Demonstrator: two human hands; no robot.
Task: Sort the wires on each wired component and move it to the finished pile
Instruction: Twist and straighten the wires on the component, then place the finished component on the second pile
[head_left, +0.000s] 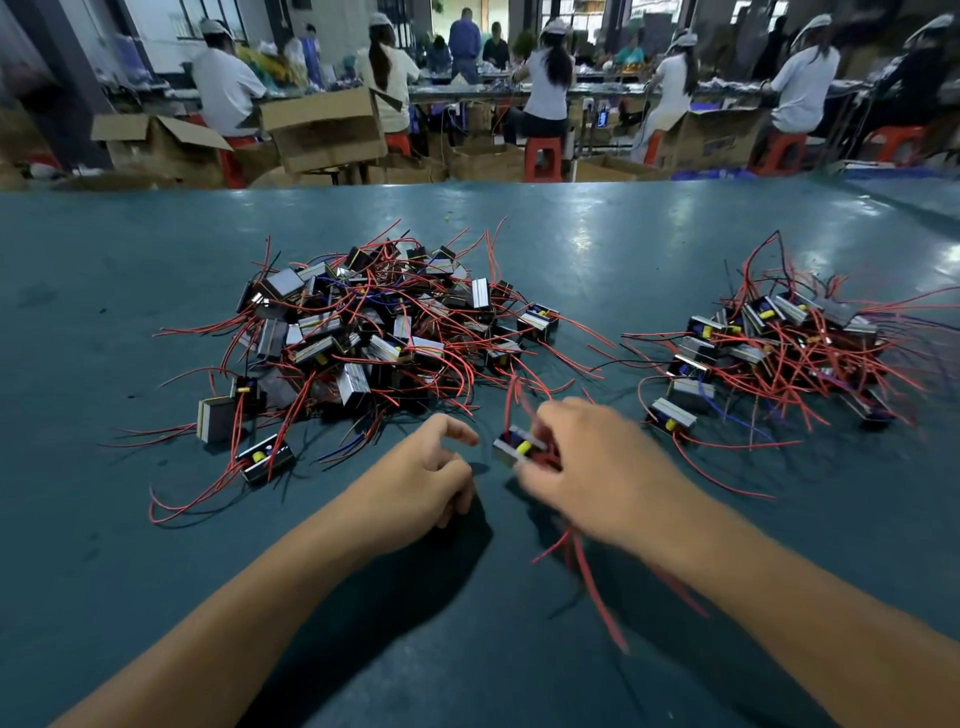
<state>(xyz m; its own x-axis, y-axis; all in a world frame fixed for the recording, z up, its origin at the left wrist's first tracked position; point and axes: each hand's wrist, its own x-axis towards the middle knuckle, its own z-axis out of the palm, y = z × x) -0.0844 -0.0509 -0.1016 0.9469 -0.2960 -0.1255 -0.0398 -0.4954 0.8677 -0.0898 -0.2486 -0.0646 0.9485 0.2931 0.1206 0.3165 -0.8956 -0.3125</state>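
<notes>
Between your two hands, just above the green-blue matte tabletop (571, 249), sits the small metal-cased block component with a yellow part on its face and red leads (519, 446). Your right hand (587, 467) has it, fingers curled round the far side of the block; motion blur hides exactly which fingers pinch it. Its thin red wires (597, 597) trail down beneath your right wrist toward you. Your left hand (421, 483) is beside the block but apart from it, fingers loosely curled and holding nothing.

Ahead on the left lies the large tangled heap of the same blocks with red, blue and black leads (363, 322); to the right is the smaller heap of blocks (769, 353), probably the finished pile.

The block looks dense and rigid for its size, so you should grip it by its flat metal sides. The leads look limp and springy and will likely snag on neighbours; draw them through your free fingers near the block, not at the tips, and avoid tugging where they join the body.
</notes>
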